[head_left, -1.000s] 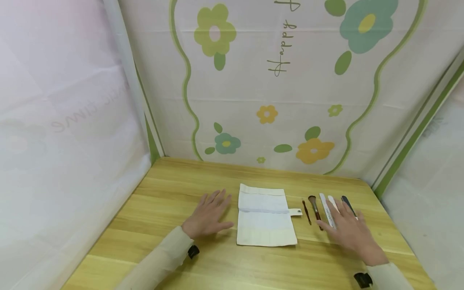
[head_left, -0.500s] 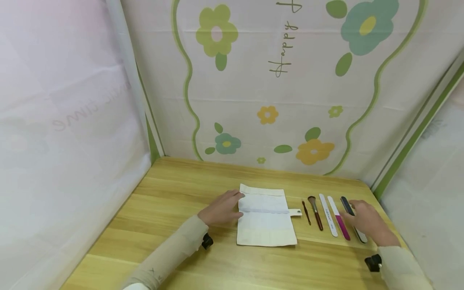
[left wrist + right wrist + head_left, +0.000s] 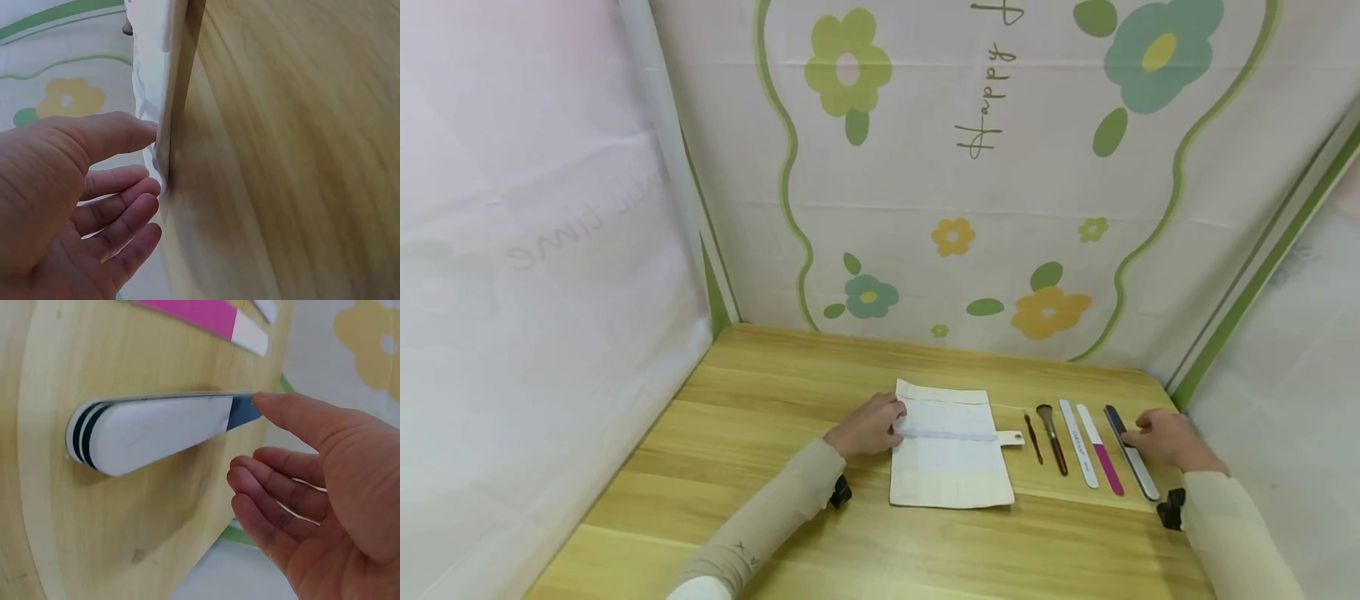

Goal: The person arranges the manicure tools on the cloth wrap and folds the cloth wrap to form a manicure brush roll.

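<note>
An opened cream fabric pouch (image 3: 951, 479) with a pale inner lining and a snap tab lies on the table. At its left edge is my left hand (image 3: 868, 427), fingers bent loosely. In the left wrist view the thumb of the left hand (image 3: 94, 206) touches the pouch edge (image 3: 159, 81). To the right, my right hand (image 3: 1168, 437) is at a nail file with a dark upper part (image 3: 1138, 471). In the right wrist view the thumb of the right hand (image 3: 319, 481) touches the file (image 3: 156, 428) near its dark section; the other fingers are loosely bent, apart from it.
Between pouch and right hand lie a thin brown tool (image 3: 1034, 440), a brush (image 3: 1054, 442), a white nail file (image 3: 1080, 450) and a pink-and-white file (image 3: 1102, 454). Flowered fabric walls (image 3: 880, 183) stand around the wooden table (image 3: 760, 375).
My left hand has moved right to the pouch's left edge, and its fingers have bent. My right hand has moved right, off the row of tools, to the dark-ended nail file.
</note>
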Available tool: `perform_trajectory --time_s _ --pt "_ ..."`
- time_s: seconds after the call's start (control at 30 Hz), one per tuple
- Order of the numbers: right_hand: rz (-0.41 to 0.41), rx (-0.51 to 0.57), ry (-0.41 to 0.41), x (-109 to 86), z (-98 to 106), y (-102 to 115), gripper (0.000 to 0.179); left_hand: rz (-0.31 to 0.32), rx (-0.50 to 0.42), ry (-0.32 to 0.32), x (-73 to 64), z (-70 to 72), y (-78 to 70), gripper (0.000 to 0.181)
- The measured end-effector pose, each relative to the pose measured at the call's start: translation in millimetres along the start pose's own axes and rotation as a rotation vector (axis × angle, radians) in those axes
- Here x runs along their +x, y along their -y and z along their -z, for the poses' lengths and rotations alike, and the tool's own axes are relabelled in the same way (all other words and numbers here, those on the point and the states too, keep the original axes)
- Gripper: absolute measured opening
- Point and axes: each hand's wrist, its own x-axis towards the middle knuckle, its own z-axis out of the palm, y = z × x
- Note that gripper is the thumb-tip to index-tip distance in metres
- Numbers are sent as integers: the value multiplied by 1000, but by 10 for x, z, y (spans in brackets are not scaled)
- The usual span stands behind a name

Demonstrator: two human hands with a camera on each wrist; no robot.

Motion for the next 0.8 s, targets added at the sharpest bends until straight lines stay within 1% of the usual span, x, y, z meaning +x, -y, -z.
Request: perform_trajectory --time_s 0.23,0.4,0.47,0.63,0.8 --pt "-54 44 42 37 -18 -172 59 -22 5 -4 44 -52 25 20" --pt "-62 60 60 49 -37 -213 63 -35 5 -6 55 -57 28 13" --pt "-62 56 62 53 -33 -198 59 -37 5 -6 57 -54 26 11" --pt "-74 40 76 78 -8 -103 41 -44 -14 -2 59 -47 23 6" --pt "-84 47 104 91 2 -15 33 -69 -35 -10 64 -58 38 4"
